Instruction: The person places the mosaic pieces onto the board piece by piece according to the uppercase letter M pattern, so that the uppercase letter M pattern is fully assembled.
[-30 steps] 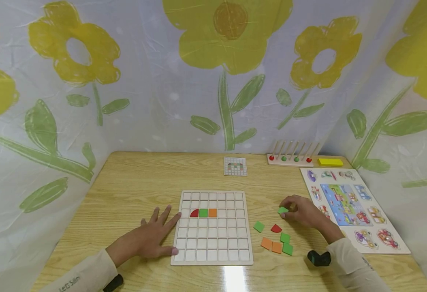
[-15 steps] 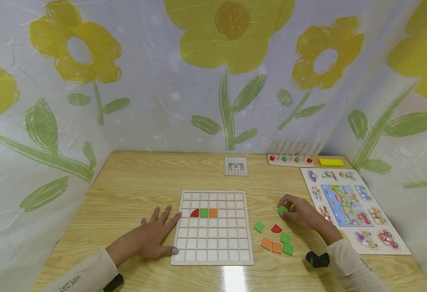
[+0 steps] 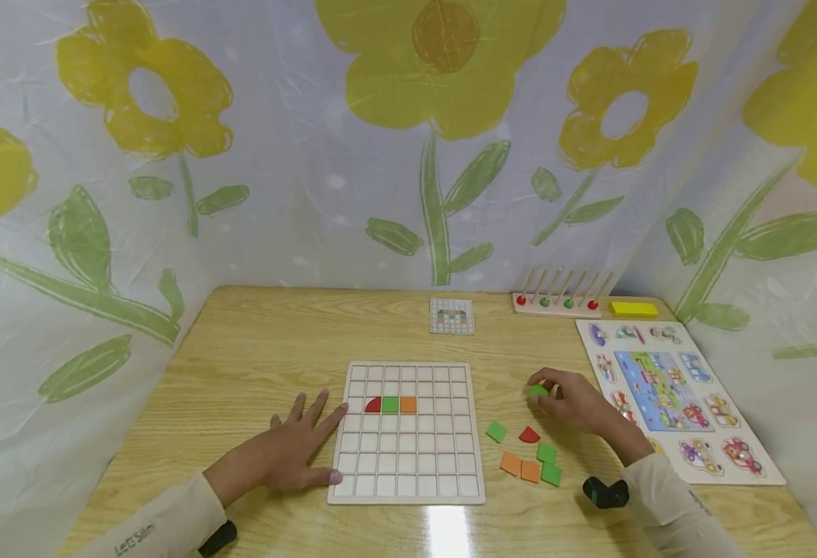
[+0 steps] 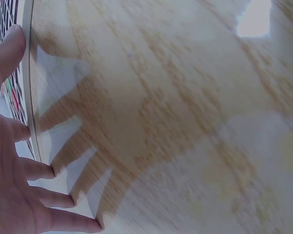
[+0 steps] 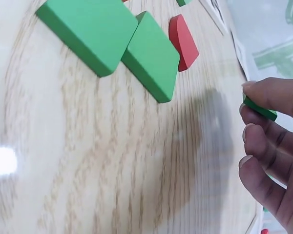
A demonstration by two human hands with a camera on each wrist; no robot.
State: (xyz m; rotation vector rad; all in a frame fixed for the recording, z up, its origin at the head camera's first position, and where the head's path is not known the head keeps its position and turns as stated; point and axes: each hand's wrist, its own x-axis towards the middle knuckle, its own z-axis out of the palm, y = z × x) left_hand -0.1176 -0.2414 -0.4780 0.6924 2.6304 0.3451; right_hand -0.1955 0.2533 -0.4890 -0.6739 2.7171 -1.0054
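Observation:
A white grid board point(image 3: 408, 500) lies mid-table, with a red quarter-circle tile point(image 3: 374, 404), a green square tile point(image 3: 390, 404) and an orange square tile point(image 3: 408, 405) side by side in its third row. Fingers spread, my left hand point(image 3: 293, 452) touches the board's left edge with its thumb and index finger. To the right of the board, my right hand point(image 3: 571, 399) pinches a green tile point(image 5: 260, 108) between thumb and fingers. Below that hand lie loose green tiles point(image 3: 546, 452), a red quarter-circle tile point(image 3: 529, 435) and orange tiles point(image 3: 510, 464).
A small pattern card point(image 3: 452, 317) lies behind the board. At the back right stand a peg rack point(image 3: 556, 305) with red and green beads and a yellow block point(image 3: 633, 310). A picture knob puzzle point(image 3: 680, 457) lies at the right, beyond the right hand.
My right hand has shifted slightly left and away from me, and the green tile in its fingers has tilted. The left hand stays at the board's edge.

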